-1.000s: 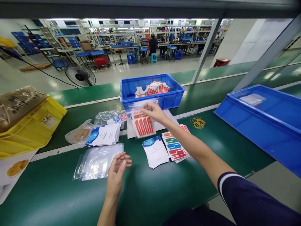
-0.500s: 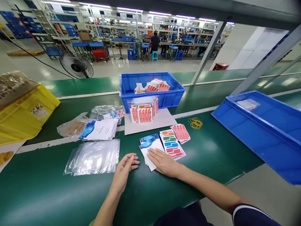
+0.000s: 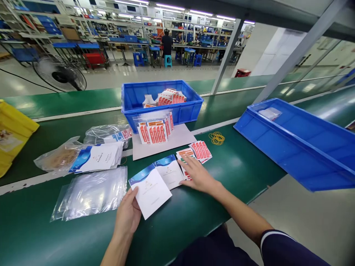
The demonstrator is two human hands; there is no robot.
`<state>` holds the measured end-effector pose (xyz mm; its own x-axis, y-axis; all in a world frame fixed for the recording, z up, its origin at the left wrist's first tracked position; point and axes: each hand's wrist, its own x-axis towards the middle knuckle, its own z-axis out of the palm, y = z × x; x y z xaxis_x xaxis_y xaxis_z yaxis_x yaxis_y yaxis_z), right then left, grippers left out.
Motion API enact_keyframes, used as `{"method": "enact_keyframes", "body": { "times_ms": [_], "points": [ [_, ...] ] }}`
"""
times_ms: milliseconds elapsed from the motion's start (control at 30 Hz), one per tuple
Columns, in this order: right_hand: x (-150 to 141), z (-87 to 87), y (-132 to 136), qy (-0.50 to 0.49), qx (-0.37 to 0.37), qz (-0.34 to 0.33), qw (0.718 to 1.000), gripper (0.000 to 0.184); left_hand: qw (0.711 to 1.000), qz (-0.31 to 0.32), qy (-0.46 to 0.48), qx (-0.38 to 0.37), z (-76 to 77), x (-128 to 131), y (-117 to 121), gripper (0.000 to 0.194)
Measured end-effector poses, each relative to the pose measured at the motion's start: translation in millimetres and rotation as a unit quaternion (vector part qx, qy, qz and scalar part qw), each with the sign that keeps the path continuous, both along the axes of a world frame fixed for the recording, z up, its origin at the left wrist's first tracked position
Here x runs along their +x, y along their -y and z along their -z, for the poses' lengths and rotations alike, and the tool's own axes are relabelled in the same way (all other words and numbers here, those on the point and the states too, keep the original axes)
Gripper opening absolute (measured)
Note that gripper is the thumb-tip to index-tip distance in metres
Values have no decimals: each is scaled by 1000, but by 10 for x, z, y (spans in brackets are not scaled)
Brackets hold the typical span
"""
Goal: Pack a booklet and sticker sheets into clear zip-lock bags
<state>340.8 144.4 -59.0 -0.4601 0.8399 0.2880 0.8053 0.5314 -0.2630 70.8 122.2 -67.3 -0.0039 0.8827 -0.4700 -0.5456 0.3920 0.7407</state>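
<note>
White paper leaflet (image 3: 151, 193), likely light, bendable, best edge-held: the left hand (image 3: 128, 211) pinches its side; the right hand (image 3: 199, 175) spreads loosely over coloured sheets (image 3: 183, 152).

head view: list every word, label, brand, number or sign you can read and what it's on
None can be read for certain:
Leaflet in the left hand: logo and lines, too small
Leaflets by the right hand: print too small
Left pile: characters, too small
Red cards: lettering too blurred
Bagged cards: too blurred
Yellow bin: label too blurred
</note>
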Motion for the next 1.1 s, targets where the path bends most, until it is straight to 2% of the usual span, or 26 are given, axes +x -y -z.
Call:
{"method": "enact_keyframes", "body": {
  "times_ms": [133,267,433,633,700,800,867,933,1000,1033,1100],
  "points": [
    [340,92,-474,57,-10,53,997,39,1000,-3,6,-11,-16,-23,-12,31],
    [372,25,-805,110,-43,45,992,24,1000,3,7,-24,-14,10,5,31],
    [317,-82,-912,138,-67,35,988,18,999,29,2,-30,7,8,10,39],
    [273,-156,-960,134,-98,49,985,15,998,40,-7,-46,36,26,28,40],
    [304,-246,-944,119,-116,47,985,9,996,45,-25,-74,54,33,43,39],
    [380,-488,-811,90,-154,13,984,11,993,36,-45,-107,93,48,59,36],
    [373,-664,-655,19,-195,-45,980,14,991,15,-55,-118,110,75,67,36],
    [254,-776,-473,-93,-240,-113,960,16,992,26,-44,-118,103,120,84,38],
    [24,-784,-305,-177,-261,-146,937,16,992,73,-3,-100,68,176,118,46],
    [-109,-750,-241,-189,-251,-140,939,14,991,97,20,-86,43,205,140,50],
    [-329,-639,-178,-175,-193,-103,960,9,988,132,47,-63,-14,252,187,56]
  ]
}}
